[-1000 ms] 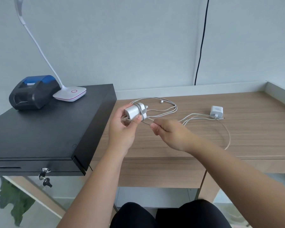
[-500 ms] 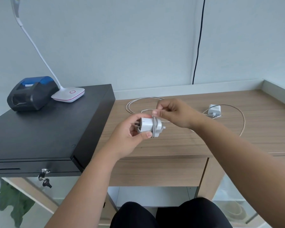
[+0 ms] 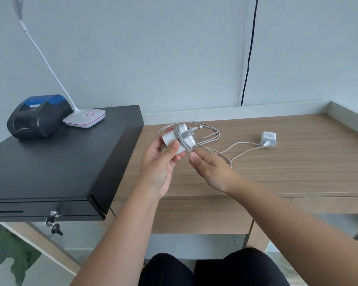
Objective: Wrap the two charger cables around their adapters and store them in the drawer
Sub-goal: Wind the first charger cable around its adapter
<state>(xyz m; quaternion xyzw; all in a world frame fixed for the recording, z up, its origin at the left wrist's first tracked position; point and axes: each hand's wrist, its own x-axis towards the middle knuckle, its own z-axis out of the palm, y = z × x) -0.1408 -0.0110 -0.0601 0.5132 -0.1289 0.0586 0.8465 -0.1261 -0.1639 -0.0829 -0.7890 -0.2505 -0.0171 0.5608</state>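
Observation:
My left hand (image 3: 158, 164) grips a white adapter (image 3: 170, 138) above the wooden desk, with a few turns of its white cable (image 3: 184, 139) round the body. Just to the right and below, my right hand (image 3: 210, 170) pinches the same cable. Loose loops of cable (image 3: 212, 133) trail over the desk behind my hands. A second white adapter (image 3: 268, 138) lies further right on the desk, its cable (image 3: 239, 146) running left toward my hands. The black cash drawer (image 3: 56, 162) sits on the left, shut, with keys (image 3: 53, 222) in its front lock.
A black and blue receipt printer (image 3: 37, 116) and a white desk lamp base (image 3: 85, 117) stand on top of the cash drawer. A black cord (image 3: 248, 52) hangs down the wall. The wooden desk (image 3: 277, 172) has a raised rim at the right.
My right hand came from above the adapter down to its lower right, bringing the cable round. My left hand lifted the adapter up and left. The second cable's wide loop has drawn in.

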